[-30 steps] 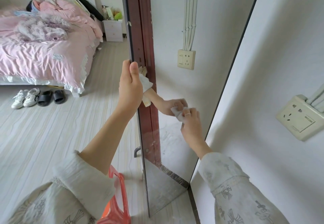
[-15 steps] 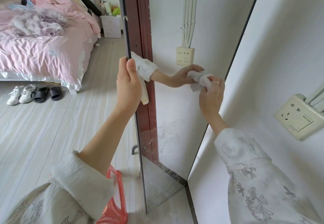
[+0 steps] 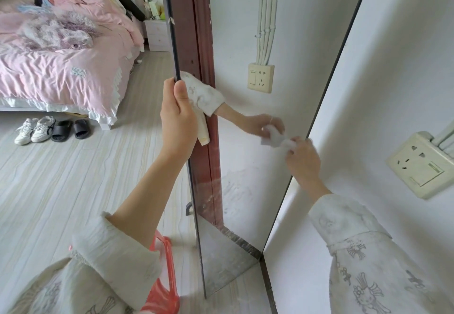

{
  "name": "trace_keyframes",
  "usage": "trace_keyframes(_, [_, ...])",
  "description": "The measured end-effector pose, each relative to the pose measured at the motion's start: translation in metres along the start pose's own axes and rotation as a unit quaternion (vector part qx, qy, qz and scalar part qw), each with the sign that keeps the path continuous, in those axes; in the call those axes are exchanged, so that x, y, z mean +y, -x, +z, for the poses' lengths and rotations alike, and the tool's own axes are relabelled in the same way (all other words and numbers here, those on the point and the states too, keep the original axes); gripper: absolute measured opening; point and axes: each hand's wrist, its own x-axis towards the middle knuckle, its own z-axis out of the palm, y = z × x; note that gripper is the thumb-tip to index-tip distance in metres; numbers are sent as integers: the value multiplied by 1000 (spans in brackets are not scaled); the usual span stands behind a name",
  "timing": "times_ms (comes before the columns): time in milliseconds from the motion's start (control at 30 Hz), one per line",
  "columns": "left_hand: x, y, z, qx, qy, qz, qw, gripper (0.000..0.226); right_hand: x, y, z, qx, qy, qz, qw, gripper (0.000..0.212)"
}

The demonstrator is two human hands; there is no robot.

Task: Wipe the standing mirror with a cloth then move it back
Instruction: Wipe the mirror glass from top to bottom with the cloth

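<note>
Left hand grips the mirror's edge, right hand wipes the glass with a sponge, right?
Not a sponge. In the head view the right hand presses a small white cloth to the glass; the left hand does grip the mirror by its edge.

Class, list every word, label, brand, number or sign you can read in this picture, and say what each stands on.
No text can be read here.
Label patch on the pink bed cover: print too small to read.
Wall socket: slots and a switch only, no lettering visible.
Sleeve: printed figures, no words.
</note>
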Motion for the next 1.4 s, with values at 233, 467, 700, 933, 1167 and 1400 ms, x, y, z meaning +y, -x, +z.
trace_keyframes(233, [2, 1, 2, 21, -4, 9, 1000, 32, -24, -60, -46, 167, -80, -12, 983, 36])
trace_keyframes(467, [-3, 0, 2, 29, 9, -7, 1000, 29, -1, -5, 21, 46, -75, 5, 996, 32])
trace_keyframes(700, [-1, 2, 3, 28, -11, 12, 999, 33, 21, 4, 21, -58, -35, 73, 995, 31])
trace_keyframes(933, [-2, 1, 2, 35, -10, 10, 999, 32, -27, -27, -11, 131, -132, -12, 983, 36])
trace_keyframes(1167, [-3, -3, -2, 34, 2, 0, 999, 32, -11, 35, 50, -34, -130, -15, 991, 33])
trace_keyframes(1400, [0, 2, 4, 47, 19, -1, 999, 34, 23, 11, 23, 6, -87, 58, 994, 35])
